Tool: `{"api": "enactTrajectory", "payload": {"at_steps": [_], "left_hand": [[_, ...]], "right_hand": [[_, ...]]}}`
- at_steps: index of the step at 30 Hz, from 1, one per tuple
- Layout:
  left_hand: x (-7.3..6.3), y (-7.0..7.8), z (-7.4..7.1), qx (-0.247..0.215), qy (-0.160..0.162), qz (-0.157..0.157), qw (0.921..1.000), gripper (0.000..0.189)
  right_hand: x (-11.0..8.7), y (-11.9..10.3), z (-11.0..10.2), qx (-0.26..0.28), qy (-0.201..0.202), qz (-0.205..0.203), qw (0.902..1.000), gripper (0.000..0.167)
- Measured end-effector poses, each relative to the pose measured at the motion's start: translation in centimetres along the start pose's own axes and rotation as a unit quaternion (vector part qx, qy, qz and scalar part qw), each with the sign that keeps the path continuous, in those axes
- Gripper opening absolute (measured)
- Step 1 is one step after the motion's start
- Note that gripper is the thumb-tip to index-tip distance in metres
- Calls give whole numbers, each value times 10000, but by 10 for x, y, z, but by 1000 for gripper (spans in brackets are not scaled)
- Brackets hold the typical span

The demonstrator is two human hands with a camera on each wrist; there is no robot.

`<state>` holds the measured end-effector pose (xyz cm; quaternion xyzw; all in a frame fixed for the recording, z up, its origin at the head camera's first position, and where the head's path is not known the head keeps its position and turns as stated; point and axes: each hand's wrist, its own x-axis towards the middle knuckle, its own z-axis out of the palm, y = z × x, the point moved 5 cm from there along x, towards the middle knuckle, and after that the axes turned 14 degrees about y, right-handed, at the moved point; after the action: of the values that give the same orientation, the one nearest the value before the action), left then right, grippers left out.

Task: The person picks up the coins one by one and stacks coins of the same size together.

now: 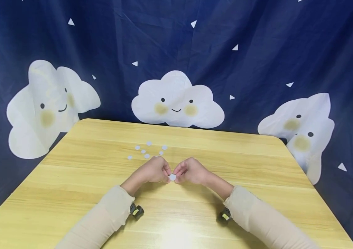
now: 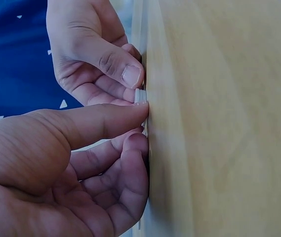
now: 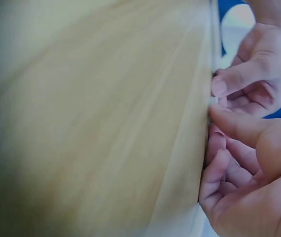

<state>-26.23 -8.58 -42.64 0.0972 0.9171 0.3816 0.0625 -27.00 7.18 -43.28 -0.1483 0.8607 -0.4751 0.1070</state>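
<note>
A small stack of thin white round discs (image 1: 172, 177) stands on the table between my two hands, and its layered edge shows in the left wrist view. My left hand (image 1: 156, 170) holds the stack from the left, thumb and fingertips at its rim. From the right, my right hand (image 1: 194, 171) grips the same stack, its thumb (image 3: 229, 118) close to the tabletop. The other fingers of both hands are curled down near the wood. In the right wrist view most of the stack is hidden behind the thumbs.
Several loose white discs (image 1: 146, 156) lie scattered on the wooden table (image 1: 80, 193), beyond my left hand. A dark blue curtain (image 1: 114, 41) with smiling clouds hangs behind the table's far edge. Each wrist wears a small black camera (image 1: 137, 211) below the sleeve cuff.
</note>
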Motion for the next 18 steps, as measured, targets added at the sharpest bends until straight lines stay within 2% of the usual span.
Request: {"api": "enactTrajectory", "payload": {"at_steps": [18], "left_hand": [[-1,-1,0,37,-4,-15,10000,17]], "right_hand": [[0,2,1,-128,-42,-502,9987,16]]}}
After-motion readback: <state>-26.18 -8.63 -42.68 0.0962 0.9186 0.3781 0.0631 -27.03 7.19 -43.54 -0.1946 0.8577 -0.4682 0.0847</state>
